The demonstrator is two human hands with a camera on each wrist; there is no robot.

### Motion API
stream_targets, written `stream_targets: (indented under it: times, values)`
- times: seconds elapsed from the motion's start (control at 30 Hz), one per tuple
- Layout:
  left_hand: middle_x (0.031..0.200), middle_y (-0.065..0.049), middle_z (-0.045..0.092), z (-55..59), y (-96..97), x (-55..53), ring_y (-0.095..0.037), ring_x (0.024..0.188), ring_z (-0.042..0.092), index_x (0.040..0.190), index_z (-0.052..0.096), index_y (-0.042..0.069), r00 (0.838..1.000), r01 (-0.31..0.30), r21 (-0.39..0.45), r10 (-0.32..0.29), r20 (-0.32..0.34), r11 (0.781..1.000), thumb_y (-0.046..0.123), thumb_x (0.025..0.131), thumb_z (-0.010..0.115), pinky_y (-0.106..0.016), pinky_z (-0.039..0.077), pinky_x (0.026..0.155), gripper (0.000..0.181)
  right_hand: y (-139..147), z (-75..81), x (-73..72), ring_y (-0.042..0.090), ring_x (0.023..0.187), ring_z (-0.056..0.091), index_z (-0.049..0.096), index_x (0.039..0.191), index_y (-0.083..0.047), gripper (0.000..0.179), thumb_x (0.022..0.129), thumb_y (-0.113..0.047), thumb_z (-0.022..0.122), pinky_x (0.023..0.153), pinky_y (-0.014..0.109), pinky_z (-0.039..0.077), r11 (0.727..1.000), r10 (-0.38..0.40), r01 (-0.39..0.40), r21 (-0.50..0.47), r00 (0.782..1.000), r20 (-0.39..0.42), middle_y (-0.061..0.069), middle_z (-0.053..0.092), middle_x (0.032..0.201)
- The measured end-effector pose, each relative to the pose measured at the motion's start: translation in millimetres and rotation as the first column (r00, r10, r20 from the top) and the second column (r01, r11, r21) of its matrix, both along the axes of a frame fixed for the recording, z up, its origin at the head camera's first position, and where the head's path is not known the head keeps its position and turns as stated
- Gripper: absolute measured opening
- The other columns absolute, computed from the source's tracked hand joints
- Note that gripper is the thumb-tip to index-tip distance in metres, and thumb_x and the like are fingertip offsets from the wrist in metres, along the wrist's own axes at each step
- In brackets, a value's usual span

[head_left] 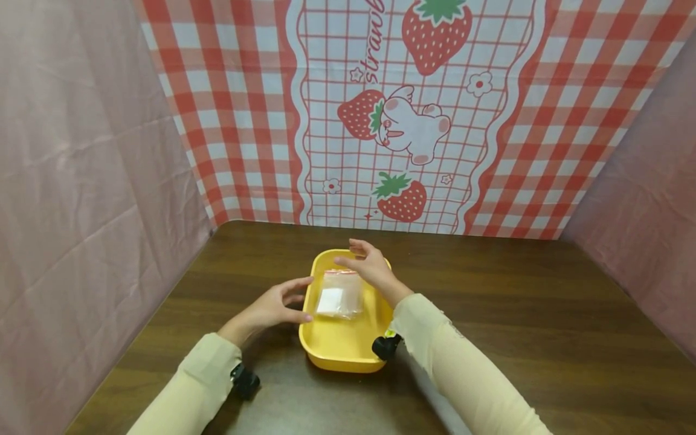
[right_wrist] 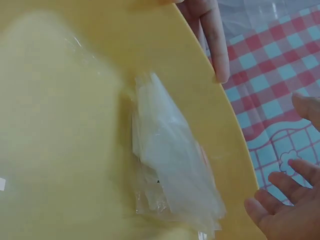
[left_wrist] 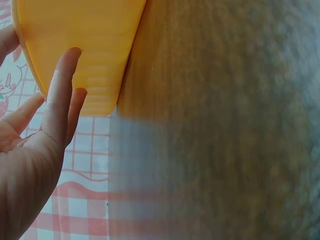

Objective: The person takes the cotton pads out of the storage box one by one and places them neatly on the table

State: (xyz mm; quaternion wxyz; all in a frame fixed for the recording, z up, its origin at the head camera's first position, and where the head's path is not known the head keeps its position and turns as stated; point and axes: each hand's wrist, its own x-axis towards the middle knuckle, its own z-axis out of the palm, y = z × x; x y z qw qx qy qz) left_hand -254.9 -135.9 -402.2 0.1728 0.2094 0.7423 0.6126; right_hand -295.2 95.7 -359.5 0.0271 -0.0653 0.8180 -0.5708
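Note:
A yellow plastic tray (head_left: 342, 347) with raised sides stands on the table. Inside it lies a clear plastic zip bag (head_left: 342, 296) with a red strip along its top edge and something white in it; I cannot tell whether it is one bag or a stack. My left hand (head_left: 269, 309) is at the tray's left side, fingers spread and fingertips at the rim. My right hand (head_left: 375, 270) hovers over the tray's far right part, its fingers loosely extended and nothing in them. In the right wrist view the bag (right_wrist: 172, 160) looks crumpled and layered.
Dark wooden table (head_left: 516, 326) surrounds the tray. A red-and-white checked cloth (head_left: 244, 121) with strawberries hangs behind the far edge, and pink curtains (head_left: 98, 181) flank both sides. A small black camera (head_left: 246, 382) sits on the left wrist, another (head_left: 386, 347) on the right.

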Motion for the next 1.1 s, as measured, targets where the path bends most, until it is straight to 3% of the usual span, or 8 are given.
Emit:
stream_targets:
  times: [0.13, 0.37, 0.63, 0.97, 1.1]
  values:
    - [0.143, -0.019, 0.035, -0.8, -1.1, -0.5, -0.035, 0.117, 0.048, 0.142, 0.032, -0.003, 1.000, 0.008, 0.010, -0.008, -0.010, 1.000, 0.007, 0.076, 0.077, -0.033, 0.051, 0.080, 0.081, -4, -4.1, -4.2, 0.029, 0.123, 0.043, 0.045, 0.137, -0.009, 0.069, 0.078, -0.029, 0.076, 0.100, 0.042, 0.038, 0.999, 0.020, -0.021, 0.043, 0.999, 0.029, 0.013, 0.048, 0.134]
    - [0.144, -0.019, 0.035, -1.2, -2.2, -0.8, -0.035, 0.118, 0.047, 0.142, 0.032, -0.003, 1.000, 0.012, 0.014, -0.012, -0.012, 1.000, 0.007, 0.076, 0.077, -0.033, 0.051, 0.080, 0.081, -7, -10.0, -6.5, 0.029, 0.123, 0.043, 0.047, 0.135, -0.008, 0.069, 0.077, -0.030, 0.077, 0.101, 0.042, 0.035, 0.977, 0.151, -0.158, 0.145, 0.987, 0.058, 0.012, 0.050, 0.132]
    - [0.142, -0.020, 0.037, -1.2, -0.7, -2.1, -0.036, 0.119, 0.047, 0.142, 0.032, -0.002, 1.000, 0.022, 0.029, -0.021, -0.023, 0.999, 0.006, 0.075, 0.077, -0.033, 0.051, 0.080, 0.081, -8, -15.8, -7.0, 0.029, 0.123, 0.044, 0.047, 0.134, -0.001, 0.073, 0.073, -0.023, 0.080, 0.102, 0.040, 0.034, 0.891, 0.341, -0.348, 0.292, 0.937, 0.077, 0.015, 0.048, 0.134]
    - [0.144, -0.020, 0.034, -0.3, 0.2, -1.3, -0.036, 0.120, 0.046, 0.141, 0.032, -0.004, 1.000, 0.010, 0.020, -0.010, -0.024, 1.000, 0.004, 0.076, 0.076, -0.031, 0.051, 0.080, 0.080, -11, -15.9, -4.9, 0.022, 0.120, 0.046, 0.058, 0.126, -0.009, 0.068, 0.066, -0.025, 0.085, 0.102, 0.036, 0.033, 0.775, 0.370, -0.395, 0.494, 0.917, 0.152, 0.005, 0.055, 0.129]
    - [0.144, -0.020, 0.033, -0.9, 0.0, -1.1, -0.037, 0.120, 0.045, 0.141, 0.032, -0.004, 1.000, 0.011, 0.029, -0.011, -0.023, 1.000, 0.005, 0.075, 0.077, -0.031, 0.051, 0.080, 0.081, -10, -16.9, -4.7, 0.019, 0.114, 0.048, 0.060, 0.124, -0.011, 0.066, 0.065, -0.024, 0.086, 0.100, 0.034, 0.035, 0.754, 0.369, -0.395, 0.524, 0.916, 0.160, 0.002, 0.057, 0.127]
